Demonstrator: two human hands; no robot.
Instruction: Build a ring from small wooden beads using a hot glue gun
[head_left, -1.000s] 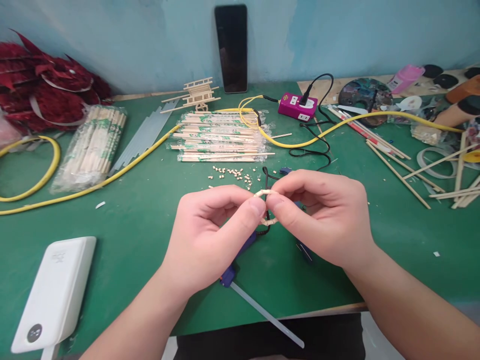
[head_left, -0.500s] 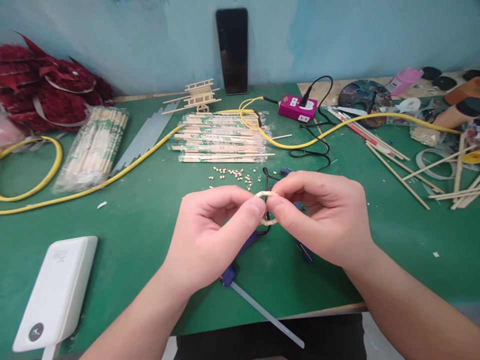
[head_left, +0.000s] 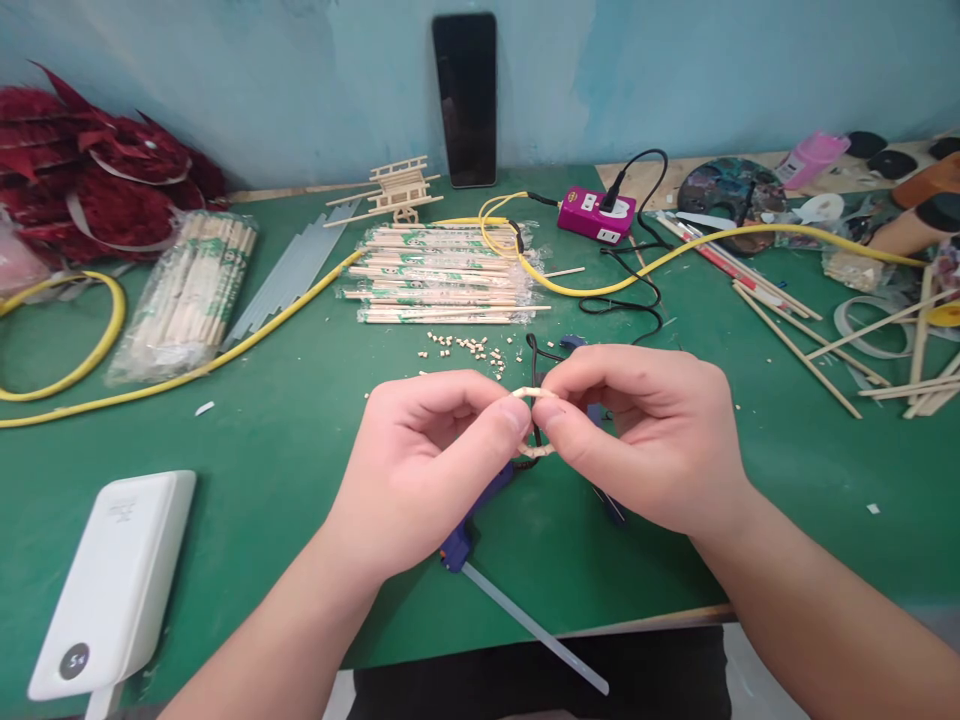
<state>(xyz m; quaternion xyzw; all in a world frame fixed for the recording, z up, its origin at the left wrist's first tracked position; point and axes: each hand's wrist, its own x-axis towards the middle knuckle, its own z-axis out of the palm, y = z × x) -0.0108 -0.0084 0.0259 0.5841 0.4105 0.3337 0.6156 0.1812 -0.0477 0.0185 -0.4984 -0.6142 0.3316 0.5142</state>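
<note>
Between both hands is a small ring of short wooden pieces [head_left: 537, 451], its sides covered by my fingers. My left hand [head_left: 435, 465] pinches the ring's left side between thumb and fingers. On the opposite side, my right hand [head_left: 645, 440] pinches it the same way. Below the hands lies a blue glue gun [head_left: 457, 545] with a long translucent glue stick [head_left: 536, 630] sticking out of its back; the hands hide much of it. Just beyond the fingers, small cut wooden bits [head_left: 472, 347] are scattered on the green table [head_left: 285, 560].
Wrapped chopsticks [head_left: 450, 275] and a small wooden cart model [head_left: 401, 190] stand farther back. A yellow cable [head_left: 277, 335] crosses to a purple power strip [head_left: 596, 215]. A white power bank [head_left: 112, 580] lies at left, loose sticks [head_left: 799, 350] at right. A phone [head_left: 466, 100] leans on the wall.
The hands and the ring are nearly still, with the ring opening slightly wider to view between the thumbs. The power bank's round display now shows digits.
</note>
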